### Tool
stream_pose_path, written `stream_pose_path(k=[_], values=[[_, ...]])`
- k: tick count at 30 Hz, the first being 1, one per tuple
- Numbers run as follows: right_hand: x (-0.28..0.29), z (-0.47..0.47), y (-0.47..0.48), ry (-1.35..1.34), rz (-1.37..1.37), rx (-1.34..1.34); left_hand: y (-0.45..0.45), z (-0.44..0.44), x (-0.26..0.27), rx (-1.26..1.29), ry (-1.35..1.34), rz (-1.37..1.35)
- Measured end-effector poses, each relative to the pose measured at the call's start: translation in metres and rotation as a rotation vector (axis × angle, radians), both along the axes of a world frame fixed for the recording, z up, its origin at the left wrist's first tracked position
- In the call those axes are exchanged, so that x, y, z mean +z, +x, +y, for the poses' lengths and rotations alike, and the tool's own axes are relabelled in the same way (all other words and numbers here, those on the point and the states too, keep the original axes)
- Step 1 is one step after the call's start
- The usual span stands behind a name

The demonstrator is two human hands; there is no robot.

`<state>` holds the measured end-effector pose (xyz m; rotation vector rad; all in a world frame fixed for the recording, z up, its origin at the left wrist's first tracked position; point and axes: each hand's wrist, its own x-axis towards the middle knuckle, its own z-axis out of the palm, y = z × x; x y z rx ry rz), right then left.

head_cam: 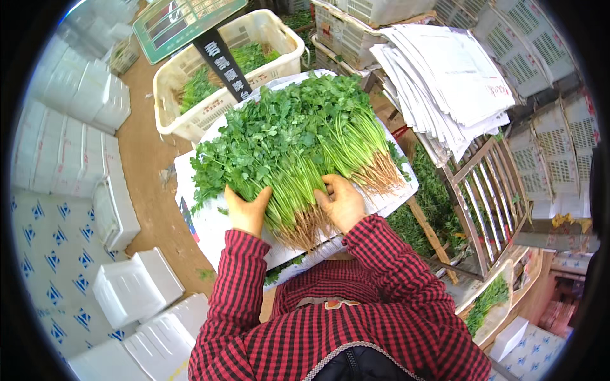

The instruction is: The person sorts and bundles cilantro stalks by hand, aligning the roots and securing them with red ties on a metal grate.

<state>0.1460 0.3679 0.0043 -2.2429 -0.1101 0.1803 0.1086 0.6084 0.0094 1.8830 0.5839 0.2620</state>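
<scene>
A near bunch of leafy greens (298, 190), which look like coriander or Chinese celery, lies on white sheets (209, 228) with its brown roots towards me. My left hand (247, 209) is at its left side, thumb against the stems and fingertips partly hidden by leaves. On the opposite side, my right hand (344, 202) has bent fingers and thumb against the stems. Together the hands hold the bunch between them. Just beyond my right hand lies another bunch (364, 143), its roots pointing right. Leaves of the two bunches overlap, hiding the border between them.
A scale display (188, 24) on a dark post (224, 62) rises behind the greens, before a cream plastic crate (171, 119) holding more greens. Stacked white sheets (443, 71) rest at right above a slatted metal frame (486, 190). White foam boxes (138, 285) line the left.
</scene>
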Motion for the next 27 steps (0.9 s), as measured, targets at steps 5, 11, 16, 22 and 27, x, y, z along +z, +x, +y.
stream_pose_path(k=[5,11,16,22,27], values=[[-0.005,0.014,-0.011,-0.096,-0.095,0.043,0.001,-0.008,-0.011,0.166,-0.386,-0.049],[0.031,0.010,0.008,0.098,0.043,0.020,-0.016,0.013,0.007,0.156,-0.566,-0.150],[0.009,-0.006,0.007,-0.162,0.068,0.099,-0.038,0.026,-0.039,0.166,-0.174,-0.016],[0.058,-0.040,-0.005,0.060,0.174,0.158,-0.048,0.039,-0.006,0.137,-0.531,-0.061],[0.063,-0.044,-0.050,0.137,-0.338,0.072,-0.046,0.045,0.021,0.141,-0.586,-0.126]])
